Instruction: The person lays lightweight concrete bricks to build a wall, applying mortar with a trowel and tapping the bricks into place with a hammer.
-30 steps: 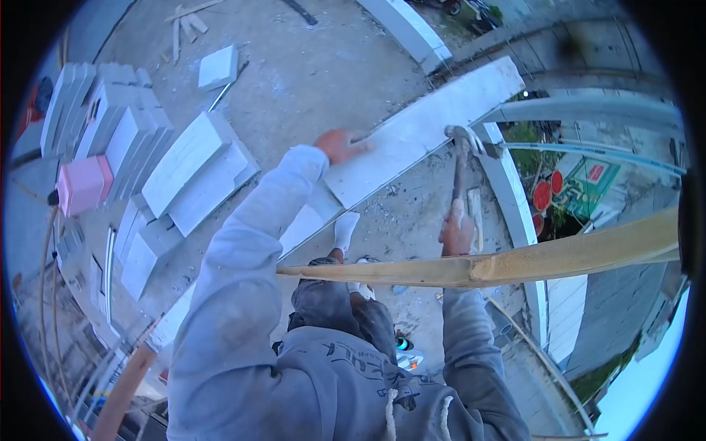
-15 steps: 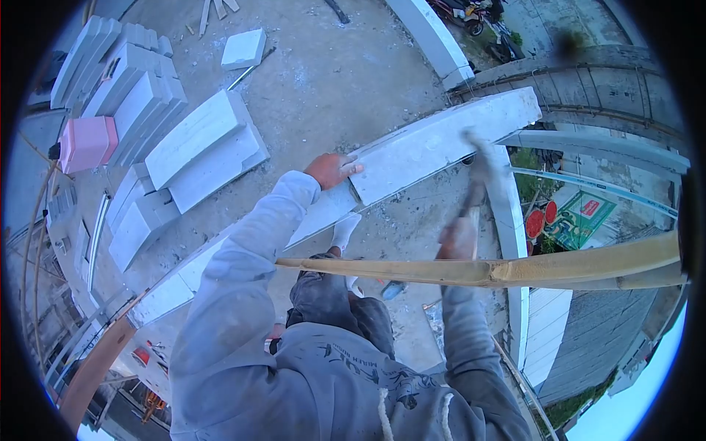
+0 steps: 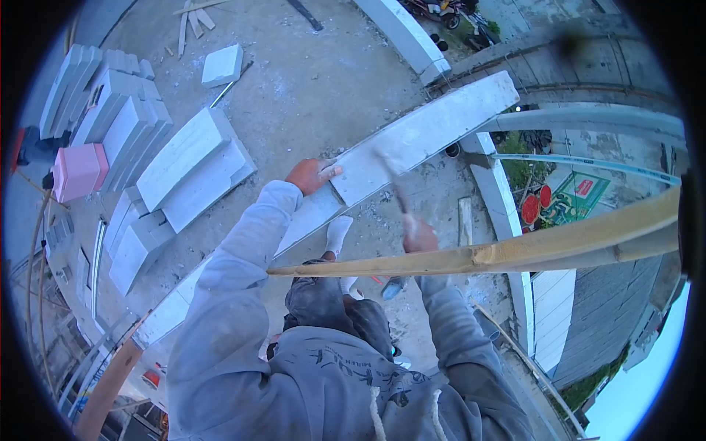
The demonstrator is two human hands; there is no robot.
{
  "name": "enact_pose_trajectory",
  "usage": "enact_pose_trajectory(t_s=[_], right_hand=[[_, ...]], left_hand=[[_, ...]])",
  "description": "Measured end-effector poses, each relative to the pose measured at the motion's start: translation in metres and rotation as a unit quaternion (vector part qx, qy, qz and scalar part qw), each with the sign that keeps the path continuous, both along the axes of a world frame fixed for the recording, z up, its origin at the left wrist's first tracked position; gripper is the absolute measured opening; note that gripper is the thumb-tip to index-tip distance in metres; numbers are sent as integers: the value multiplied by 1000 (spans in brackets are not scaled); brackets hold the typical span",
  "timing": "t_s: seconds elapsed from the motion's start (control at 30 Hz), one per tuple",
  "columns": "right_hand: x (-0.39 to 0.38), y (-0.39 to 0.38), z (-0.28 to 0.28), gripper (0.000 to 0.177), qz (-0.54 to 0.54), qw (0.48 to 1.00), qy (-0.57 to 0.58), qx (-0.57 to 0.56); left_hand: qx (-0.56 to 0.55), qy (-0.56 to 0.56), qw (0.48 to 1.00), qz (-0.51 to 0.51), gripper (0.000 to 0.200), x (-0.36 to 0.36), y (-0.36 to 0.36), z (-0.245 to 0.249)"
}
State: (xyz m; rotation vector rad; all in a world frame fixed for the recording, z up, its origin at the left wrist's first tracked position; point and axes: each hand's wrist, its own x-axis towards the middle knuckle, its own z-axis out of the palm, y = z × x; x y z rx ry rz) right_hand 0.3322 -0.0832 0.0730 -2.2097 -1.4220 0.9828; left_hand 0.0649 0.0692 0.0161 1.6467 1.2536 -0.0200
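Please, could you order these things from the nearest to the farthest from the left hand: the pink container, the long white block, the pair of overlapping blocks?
1. Long white block: right at the left hand, extending to its right.
2. Pair of overlapping blocks: to its left.
3. Pink container: farther left.

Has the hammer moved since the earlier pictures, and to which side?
Yes. Along the long white block, the hammer has shifted from beyond the middle toward the end beside the left hand.
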Motion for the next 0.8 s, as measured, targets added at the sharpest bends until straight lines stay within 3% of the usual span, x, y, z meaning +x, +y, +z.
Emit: enact_pose_trajectory(t_s=[0.03, 0.17, 0.23, 0.37, 0.43, 0.5, 0.57, 0.63, 0.7, 0.8], right_hand=[[2, -8, -13, 55, 41, 997, -50, -50], [0, -32, 0, 54, -20, 997, -16, -67], [16, -43, -12, 56, 12, 999, 33, -2], [33, -103, 2, 58, -70, 996, 7, 59], [46, -137, 3, 60, -150, 987, 38, -39], [53, -181, 3, 62, -181, 981, 51, -55], [61, -237, -25, 66, -265, 953, 60, -131], [65, -300, -53, 72, -303, 931, 59, -196], [72, -380, -114, 72, -344, 907, 34, -242], [66, -450, -125, 68, -383, 874, 57, -292]], left_hand=[[6, -4, 1000, 13, 58, 1, -3, 0], [13, 34, 999, -15, 56, 3, -16, -2], [14, -3, 1000, 4, 55, 4, -2, -1], [13, 70, 997, -35, 48, 9, 1, 5], [56, 90, 994, -35, 49, 9, -9, 14], [101, 106, 989, -29, 49, 2, -26, 22], [181, 95, 979, 22, 50, -15, -43, 26], [194, 128, 972, 32, 50, -32, -61, 43], [211, 158, 964, 40, 50, -47, -78, 59], [229, 182, 952, 88, 54, -67, -111, 68]])
